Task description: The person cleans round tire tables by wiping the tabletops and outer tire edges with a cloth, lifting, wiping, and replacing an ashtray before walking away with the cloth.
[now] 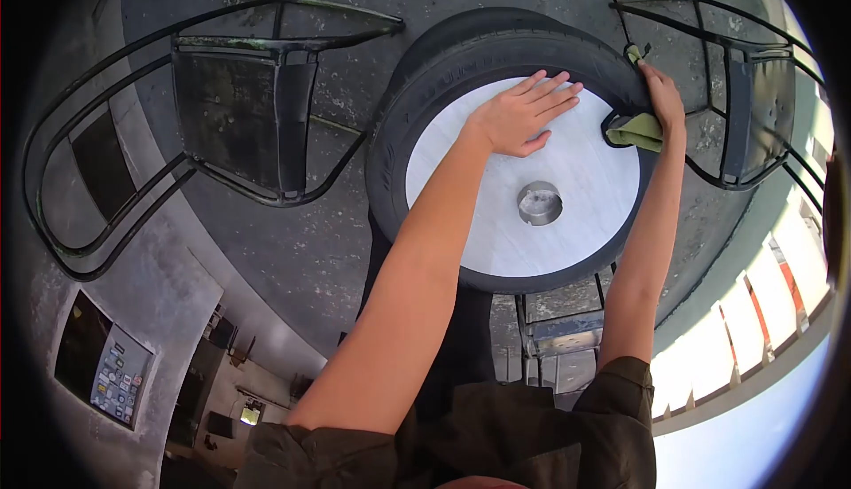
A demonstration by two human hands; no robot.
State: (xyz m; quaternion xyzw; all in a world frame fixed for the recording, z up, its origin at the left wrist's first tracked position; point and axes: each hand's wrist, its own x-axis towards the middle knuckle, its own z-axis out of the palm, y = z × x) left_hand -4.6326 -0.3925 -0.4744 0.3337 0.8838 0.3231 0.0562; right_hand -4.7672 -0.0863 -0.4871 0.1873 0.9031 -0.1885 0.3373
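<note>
Presently, the left hand is positioned above the center of the frame, palm down, over the white top of the round desk. Its fingers are extended and slightly spread, with the thumb set apart toward the lower right; the hand is fully open and lies flat against the surface without gripping. The fingertips reach the upper edge of the white top.

The right hand is located at the upper right of the desk, against the outer edge of the black tire that surrounds the white top. Its fingers are partly bent and point toward the top of the frame. A green cloth is located beside the palm and wrist, with one part reaching inward over the right margin of the white top. A small piece of green material shows just beyond the fingertips. Whether the fingers have hold of the cloth cannot be told, because the hand covers the contact area.

A round metal dish is seated on the white top, right of the frame's center, below the left thumb and apart from both hands.

A black metal chair occupies the upper left of the frame. A second chair is placed at the upper right, near the right hand. Both stand on the gray floor.
</note>
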